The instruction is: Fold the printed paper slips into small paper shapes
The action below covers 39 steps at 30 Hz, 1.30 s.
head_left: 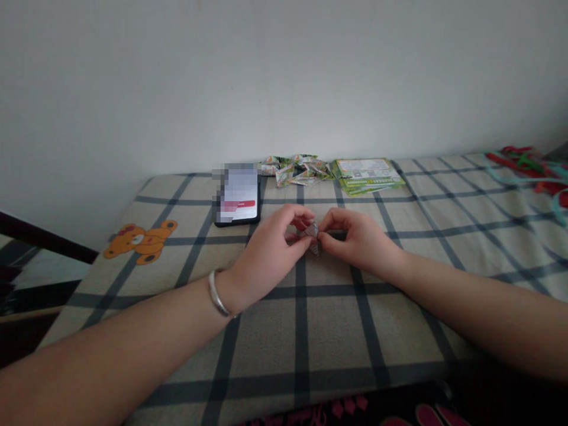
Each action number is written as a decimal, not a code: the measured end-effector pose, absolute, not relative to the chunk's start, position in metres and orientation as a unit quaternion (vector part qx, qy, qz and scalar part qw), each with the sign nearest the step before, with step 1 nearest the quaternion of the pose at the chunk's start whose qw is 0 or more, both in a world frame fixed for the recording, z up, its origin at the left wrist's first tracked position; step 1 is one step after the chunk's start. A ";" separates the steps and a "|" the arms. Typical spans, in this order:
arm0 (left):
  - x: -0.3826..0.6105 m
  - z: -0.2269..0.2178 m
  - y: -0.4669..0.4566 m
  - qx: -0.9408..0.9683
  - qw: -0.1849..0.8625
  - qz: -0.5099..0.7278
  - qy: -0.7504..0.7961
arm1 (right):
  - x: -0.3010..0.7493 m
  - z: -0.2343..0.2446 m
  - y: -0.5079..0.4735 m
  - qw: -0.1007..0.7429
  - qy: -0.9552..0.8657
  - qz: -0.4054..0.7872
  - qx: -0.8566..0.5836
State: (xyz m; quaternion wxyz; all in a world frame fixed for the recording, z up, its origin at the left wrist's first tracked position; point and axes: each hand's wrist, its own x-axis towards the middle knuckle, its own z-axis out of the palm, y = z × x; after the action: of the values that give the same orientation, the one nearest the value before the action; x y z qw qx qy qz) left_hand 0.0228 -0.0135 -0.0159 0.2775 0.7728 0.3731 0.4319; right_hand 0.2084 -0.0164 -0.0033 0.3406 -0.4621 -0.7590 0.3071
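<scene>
My left hand (270,248) and my right hand (355,236) meet over the middle of a checked cloth surface (399,296). Both pinch a small folded paper piece (312,232) between fingertips, the left from the left side, the right from the right. The piece is greyish and triangular, and fingers partly hide it. A silver bangle (217,294) sits on my left wrist.
A phone (239,198) lies face up behind my hands. A pile of several folded paper pieces (295,168) and a stack of green printed sheets (366,174) lie by the wall. Red and teal strips (532,168) lie far right. A bear print (142,239) marks the cloth's left.
</scene>
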 end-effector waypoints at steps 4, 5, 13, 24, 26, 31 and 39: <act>0.022 -0.014 -0.013 0.769 0.276 0.425 0.390 | 0.208 -0.005 -0.016 0.348 -0.756 0.324 -0.449; 0.022 -0.013 -0.013 0.772 0.272 0.419 0.394 | 0.209 -0.006 -0.015 0.350 -0.757 0.326 -0.445; 0.020 -0.013 -0.011 0.772 0.272 0.414 0.398 | 0.211 -0.010 -0.014 0.353 -0.764 0.326 -0.430; 0.018 -0.012 -0.010 0.791 0.230 0.387 0.415 | 0.208 -0.008 -0.013 0.362 -0.735 0.391 -0.419; 0.017 -0.012 -0.010 0.802 0.204 0.383 0.410 | 0.208 -0.009 -0.012 0.361 -0.737 0.388 -0.419; 0.017 -0.011 -0.011 0.821 0.171 0.371 0.398 | 0.209 -0.011 -0.012 0.350 -0.755 0.348 -0.432; 0.022 -0.010 -0.017 0.824 0.169 0.350 0.412 | 0.209 -0.010 -0.013 0.318 -0.778 0.306 -0.447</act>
State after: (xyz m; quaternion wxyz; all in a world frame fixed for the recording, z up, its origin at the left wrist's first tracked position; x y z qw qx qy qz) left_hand 0.0220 -0.0170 -0.0105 0.1692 0.8237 0.4125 0.3504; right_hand 0.2087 -0.0130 -0.0103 0.3176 -0.4472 -0.7783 0.3056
